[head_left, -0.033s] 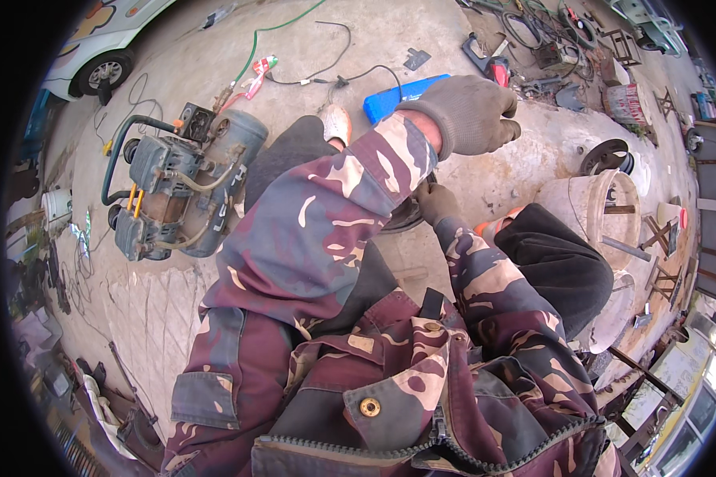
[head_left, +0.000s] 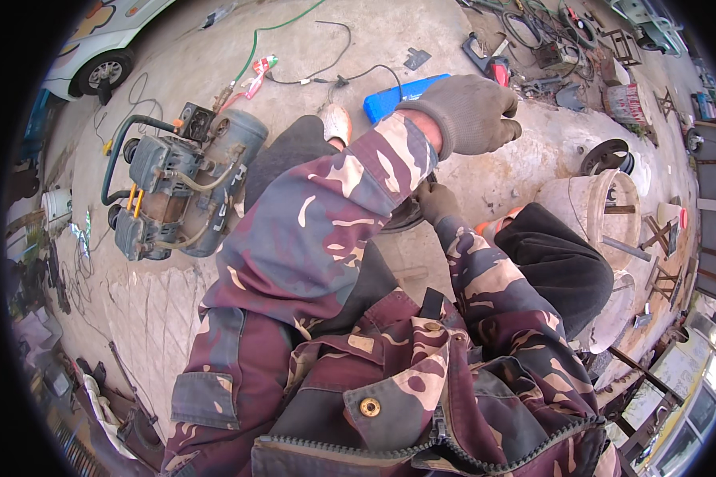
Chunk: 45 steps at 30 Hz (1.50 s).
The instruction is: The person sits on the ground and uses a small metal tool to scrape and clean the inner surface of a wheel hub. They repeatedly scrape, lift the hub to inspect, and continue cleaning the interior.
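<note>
My left hand (head_left: 473, 117), in a grey-brown knit glove, is raised in front of me at the end of a camouflage sleeve. Its fingers are curled closed, and whatever they hold, if anything, is hidden. Lower and closer to me, my gloved right hand (head_left: 437, 203) is closed at the rim of a dark round part (head_left: 404, 218) on the ground between my feet. My left sleeve hides much of that part, so its kind does not show. Just beyond my left wrist lies a blue case (head_left: 382, 105).
An air compressor (head_left: 179, 183) stands at left, with a green hose (head_left: 256, 40) beyond it. To the right are a whitish drum (head_left: 569, 203) and a wheel rim (head_left: 605, 157). A red-and-black tool (head_left: 497, 70), cables and metal parts lie at the far right; a parked vehicle (head_left: 87, 56) stands far left.
</note>
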Each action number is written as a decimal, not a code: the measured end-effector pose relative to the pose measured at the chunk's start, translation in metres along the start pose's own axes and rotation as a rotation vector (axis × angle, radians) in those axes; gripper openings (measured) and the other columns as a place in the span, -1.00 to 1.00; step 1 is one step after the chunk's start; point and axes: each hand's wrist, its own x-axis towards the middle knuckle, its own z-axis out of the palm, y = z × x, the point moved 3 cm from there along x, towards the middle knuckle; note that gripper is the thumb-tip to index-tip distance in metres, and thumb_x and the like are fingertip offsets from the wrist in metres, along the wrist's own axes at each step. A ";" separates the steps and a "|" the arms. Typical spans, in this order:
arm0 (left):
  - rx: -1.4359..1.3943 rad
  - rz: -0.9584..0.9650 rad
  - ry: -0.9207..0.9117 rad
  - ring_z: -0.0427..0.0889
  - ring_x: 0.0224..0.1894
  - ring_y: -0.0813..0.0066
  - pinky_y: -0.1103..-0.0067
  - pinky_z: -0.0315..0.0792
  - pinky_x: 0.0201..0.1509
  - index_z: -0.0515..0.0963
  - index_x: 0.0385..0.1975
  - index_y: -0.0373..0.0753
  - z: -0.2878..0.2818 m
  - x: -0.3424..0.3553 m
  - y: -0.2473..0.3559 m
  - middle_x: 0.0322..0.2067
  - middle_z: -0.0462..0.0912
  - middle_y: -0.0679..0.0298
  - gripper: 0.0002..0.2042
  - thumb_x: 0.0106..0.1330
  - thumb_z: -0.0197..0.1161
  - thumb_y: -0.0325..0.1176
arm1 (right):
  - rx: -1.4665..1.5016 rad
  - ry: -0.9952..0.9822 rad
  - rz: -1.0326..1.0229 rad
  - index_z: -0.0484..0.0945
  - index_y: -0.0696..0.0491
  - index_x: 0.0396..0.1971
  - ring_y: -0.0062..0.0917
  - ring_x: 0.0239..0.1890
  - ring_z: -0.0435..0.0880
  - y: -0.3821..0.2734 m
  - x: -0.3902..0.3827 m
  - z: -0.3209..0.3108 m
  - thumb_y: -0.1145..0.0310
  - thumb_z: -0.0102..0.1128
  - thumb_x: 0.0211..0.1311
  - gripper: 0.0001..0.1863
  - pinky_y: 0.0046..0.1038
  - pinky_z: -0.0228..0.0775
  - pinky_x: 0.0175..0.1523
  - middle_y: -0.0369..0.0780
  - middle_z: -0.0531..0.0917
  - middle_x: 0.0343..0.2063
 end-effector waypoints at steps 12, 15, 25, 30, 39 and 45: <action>0.009 -0.020 -0.023 0.71 0.10 0.04 0.21 0.54 0.19 0.69 0.06 -0.16 0.002 0.000 0.001 -0.01 0.76 0.05 -0.57 0.40 0.23 0.02 | 0.399 -0.015 0.066 0.78 0.20 -0.29 -0.14 -0.17 0.78 0.020 0.009 0.019 0.00 -0.03 0.43 -0.44 -0.22 0.55 0.03 0.05 0.79 -0.33; 0.016 -0.054 -0.048 0.71 0.12 0.05 0.22 0.53 0.21 0.69 0.09 -0.15 0.006 0.001 0.000 0.00 0.76 0.05 -0.56 0.41 0.23 0.03 | 0.670 -0.099 0.126 0.75 0.21 -0.31 -0.32 -0.40 0.73 0.030 0.016 0.034 0.05 0.00 0.44 -0.49 -0.31 0.54 -0.22 -0.06 0.75 -0.46; 0.055 -0.011 0.022 0.78 -0.03 0.19 0.36 0.59 0.14 0.69 0.06 -0.21 -0.007 0.002 -0.003 -0.12 0.81 0.10 -0.58 0.45 0.27 -0.01 | 0.774 -0.076 0.129 0.71 0.17 -0.36 -0.53 -0.66 0.52 0.028 0.008 0.037 -0.01 0.04 0.53 -0.47 -0.40 0.34 -0.52 -0.26 0.57 -0.65; -0.026 -0.093 0.258 0.79 -0.04 0.30 0.43 0.61 0.13 0.72 0.06 -0.21 -0.054 -0.004 -0.026 -0.08 0.81 0.11 -0.59 0.43 0.32 -0.03 | 0.326 0.051 -0.042 0.75 0.16 -0.40 -0.39 -0.47 0.67 0.024 0.008 0.021 -0.03 0.09 0.53 -0.46 -0.32 0.51 -0.27 -0.17 0.68 -0.56; -0.242 -0.064 0.342 0.75 0.01 0.12 0.35 0.55 0.16 0.70 0.01 -0.33 -0.079 -0.021 -0.039 -0.08 0.78 -0.05 -0.60 0.41 0.27 -0.11 | 0.852 -0.452 0.195 0.67 0.03 -0.27 -0.42 -0.42 0.72 0.026 0.000 0.013 -0.03 0.03 0.59 -0.56 -0.44 0.51 -0.33 -0.27 0.72 -0.52; -0.119 -0.054 0.334 0.79 -0.07 0.20 0.38 0.61 0.10 0.74 0.00 -0.20 -0.059 -0.012 -0.042 -0.14 0.81 0.09 -0.62 0.39 0.34 -0.05 | 1.599 -0.454 0.199 0.58 0.07 -0.19 -0.24 -0.17 0.78 -0.003 -0.025 -0.023 -0.01 -0.13 0.68 -0.53 -0.26 0.72 -0.14 -0.16 0.72 -0.24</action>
